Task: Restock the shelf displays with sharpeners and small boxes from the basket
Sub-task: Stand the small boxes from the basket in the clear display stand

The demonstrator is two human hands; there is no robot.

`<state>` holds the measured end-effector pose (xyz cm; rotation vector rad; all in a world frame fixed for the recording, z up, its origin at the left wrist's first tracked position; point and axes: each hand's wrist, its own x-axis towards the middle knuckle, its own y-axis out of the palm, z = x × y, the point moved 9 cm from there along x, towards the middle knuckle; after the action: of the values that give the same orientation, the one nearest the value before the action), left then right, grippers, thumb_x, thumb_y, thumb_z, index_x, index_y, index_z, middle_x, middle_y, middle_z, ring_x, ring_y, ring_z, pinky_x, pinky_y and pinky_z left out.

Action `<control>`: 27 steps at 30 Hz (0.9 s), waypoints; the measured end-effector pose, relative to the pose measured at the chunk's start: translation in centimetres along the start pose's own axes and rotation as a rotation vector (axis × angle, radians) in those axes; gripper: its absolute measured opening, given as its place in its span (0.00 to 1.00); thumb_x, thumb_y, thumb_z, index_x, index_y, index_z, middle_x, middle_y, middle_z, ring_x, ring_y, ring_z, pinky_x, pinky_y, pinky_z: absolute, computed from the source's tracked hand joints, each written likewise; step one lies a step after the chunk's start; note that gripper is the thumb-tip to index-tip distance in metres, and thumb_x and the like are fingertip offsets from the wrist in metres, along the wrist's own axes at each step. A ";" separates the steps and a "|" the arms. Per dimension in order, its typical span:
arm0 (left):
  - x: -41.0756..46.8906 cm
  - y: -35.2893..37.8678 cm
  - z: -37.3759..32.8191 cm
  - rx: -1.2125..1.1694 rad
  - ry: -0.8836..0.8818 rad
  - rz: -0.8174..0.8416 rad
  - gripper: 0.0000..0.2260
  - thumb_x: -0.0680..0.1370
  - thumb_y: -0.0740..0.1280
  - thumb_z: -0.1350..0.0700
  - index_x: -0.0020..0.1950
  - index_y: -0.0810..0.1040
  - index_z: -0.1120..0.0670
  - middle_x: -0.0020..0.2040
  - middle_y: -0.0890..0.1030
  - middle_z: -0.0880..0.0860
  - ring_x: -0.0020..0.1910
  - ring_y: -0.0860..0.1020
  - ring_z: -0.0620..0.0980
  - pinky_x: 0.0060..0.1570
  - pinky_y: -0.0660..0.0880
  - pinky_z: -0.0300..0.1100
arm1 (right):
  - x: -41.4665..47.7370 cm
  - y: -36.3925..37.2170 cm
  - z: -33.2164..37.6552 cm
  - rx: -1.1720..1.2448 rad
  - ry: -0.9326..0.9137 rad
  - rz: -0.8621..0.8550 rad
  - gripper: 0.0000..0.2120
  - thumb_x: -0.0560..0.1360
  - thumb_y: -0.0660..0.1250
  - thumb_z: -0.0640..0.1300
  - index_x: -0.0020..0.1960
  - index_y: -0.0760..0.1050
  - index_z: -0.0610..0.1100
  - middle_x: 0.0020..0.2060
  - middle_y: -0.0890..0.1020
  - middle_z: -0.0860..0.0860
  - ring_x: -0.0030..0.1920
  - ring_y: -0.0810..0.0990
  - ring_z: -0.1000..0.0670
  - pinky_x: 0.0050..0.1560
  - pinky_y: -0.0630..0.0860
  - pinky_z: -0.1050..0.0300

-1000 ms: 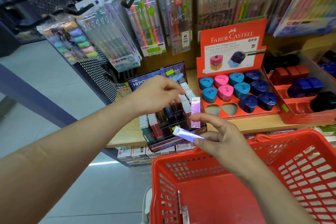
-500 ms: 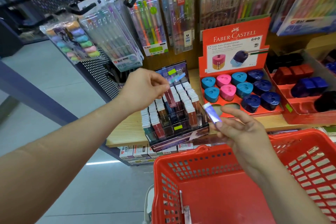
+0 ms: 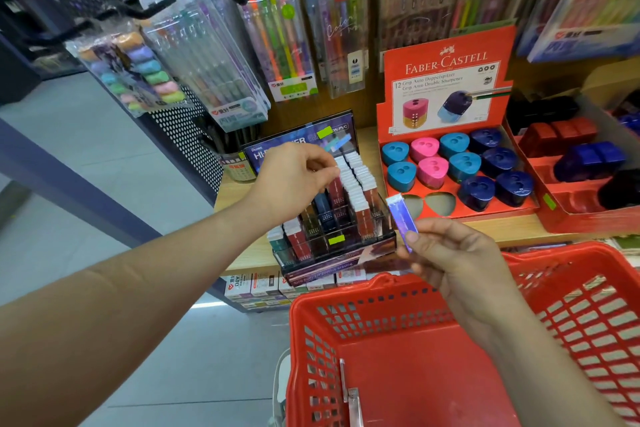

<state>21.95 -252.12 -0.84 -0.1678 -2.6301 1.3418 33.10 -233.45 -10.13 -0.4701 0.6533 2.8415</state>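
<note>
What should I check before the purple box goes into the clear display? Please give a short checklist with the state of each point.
1. Purple box held firmly by the right hand: ok.
2. Left hand away from the slots of the clear display: not ok, it hovers over the rows.
3. Free slot visible: cannot tell.
4. Path from box to display open: ok.
5. More stock in the red basket: cannot tell, the visible floor looks bare.
</note>
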 end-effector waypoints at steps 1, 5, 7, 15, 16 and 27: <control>0.0 0.1 0.1 0.005 -0.005 0.001 0.02 0.75 0.71 0.53 0.44 0.84 0.51 0.35 0.81 0.42 0.36 0.80 0.41 0.46 0.78 0.39 | 0.0 0.0 0.0 -0.004 -0.004 0.004 0.06 0.70 0.70 0.33 0.43 0.78 0.41 0.38 0.81 0.41 0.33 0.83 0.51 0.29 0.75 0.65; 0.0 0.5 0.1 0.095 0.030 0.011 0.04 0.75 0.72 0.53 0.47 0.85 0.51 0.39 0.81 0.43 0.39 0.78 0.39 0.46 0.75 0.35 | 0.0 0.2 0.2 -0.030 -0.012 0.005 0.09 0.63 0.73 0.39 0.43 0.79 0.42 0.37 0.82 0.43 0.33 0.82 0.53 0.30 0.73 0.65; 0.0 1.2 0.0 0.175 0.073 0.031 0.06 0.75 0.71 0.52 0.48 0.84 0.52 0.41 0.82 0.45 0.40 0.79 0.41 0.48 0.76 0.37 | 0.0 0.1 0.2 -0.072 -0.025 -0.006 0.10 0.62 0.74 0.43 0.43 0.80 0.43 0.36 0.82 0.45 0.32 0.80 0.53 0.31 0.70 0.63; 0.0 1.9 -1.2 0.367 0.184 0.106 0.07 0.75 0.71 0.50 0.46 0.82 0.52 0.42 0.80 0.47 0.40 0.76 0.44 0.45 0.75 0.42 | -0.1 0.8 -0.9 -0.027 -0.008 0.031 0.04 0.70 0.71 0.33 0.42 0.80 0.41 0.32 0.80 0.46 0.29 0.77 0.53 0.31 0.75 0.65; 0.0 1.3 -1.0 0.302 0.135 0.106 0.07 0.76 0.70 0.50 0.46 0.83 0.52 0.42 0.81 0.47 0.38 0.76 0.42 0.42 0.74 0.39 | -0.1 0.9 -1.0 -0.016 -0.003 0.036 0.05 0.71 0.70 0.31 0.42 0.80 0.40 0.32 0.80 0.46 0.30 0.78 0.53 0.31 0.76 0.65; -3.6 1.1 -2.3 -0.325 -0.132 0.510 0.06 0.72 0.73 0.62 0.47 0.83 0.62 0.35 0.82 0.55 0.32 0.79 0.44 0.36 0.78 0.35 | -1.1 3.8 -1.1 -0.029 -0.020 0.126 0.06 0.71 0.70 0.30 0.46 0.82 0.38 0.36 0.81 0.41 0.32 0.80 0.51 0.34 0.78 0.64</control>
<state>25.97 -250.31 -0.75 -0.8738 -3.0318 1.0542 33.46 -237.41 -9.16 -0.4182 0.6610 2.9733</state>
